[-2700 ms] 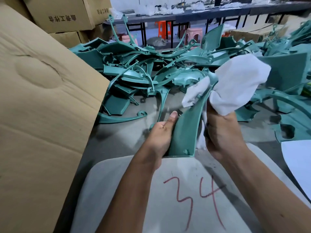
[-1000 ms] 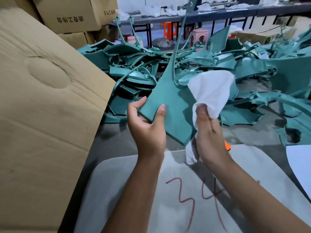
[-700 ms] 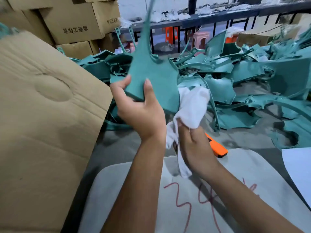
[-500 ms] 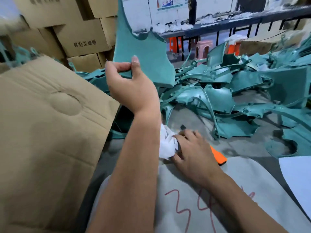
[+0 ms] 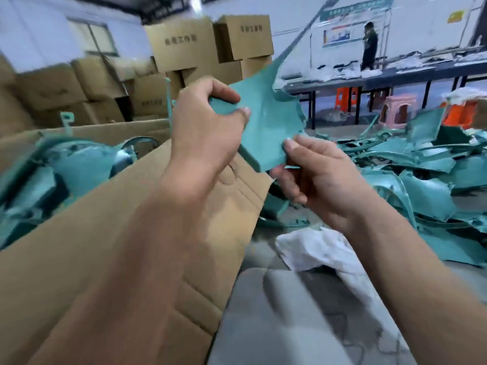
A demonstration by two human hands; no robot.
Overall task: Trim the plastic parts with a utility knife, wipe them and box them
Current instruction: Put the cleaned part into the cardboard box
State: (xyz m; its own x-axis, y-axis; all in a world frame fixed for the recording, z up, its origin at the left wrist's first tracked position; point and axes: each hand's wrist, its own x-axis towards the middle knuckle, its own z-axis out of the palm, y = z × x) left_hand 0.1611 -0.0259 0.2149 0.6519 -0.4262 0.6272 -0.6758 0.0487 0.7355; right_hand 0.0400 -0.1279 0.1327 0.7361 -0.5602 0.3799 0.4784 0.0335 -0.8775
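Observation:
I hold a flat teal plastic part (image 5: pixel 266 127) up in front of me with both hands. My left hand (image 5: pixel 205 127) grips its upper left edge, thumb on the face. My right hand (image 5: pixel 319 177) pinches its lower right corner between thumb and fingers. The part's long thin arm points up and to the right. The white cloth (image 5: pixel 324 251) lies loose on the table under my right wrist. An open cardboard box (image 5: pixel 158 233) at the left holds several teal parts (image 5: pixel 79 164). The knife is not in sight.
A heap of teal plastic parts (image 5: pixel 421 175) covers the table at the right. Stacked cardboard cartons (image 5: pixel 184 48) stand behind the box. A long bench (image 5: pixel 395 75), coloured stools and a standing person (image 5: pixel 370 46) are at the back.
My right hand let go of the white cloth on the table and rose to pinch the part's lower corner. My left hand carried the part up and leftward toward the box, and my view swung left.

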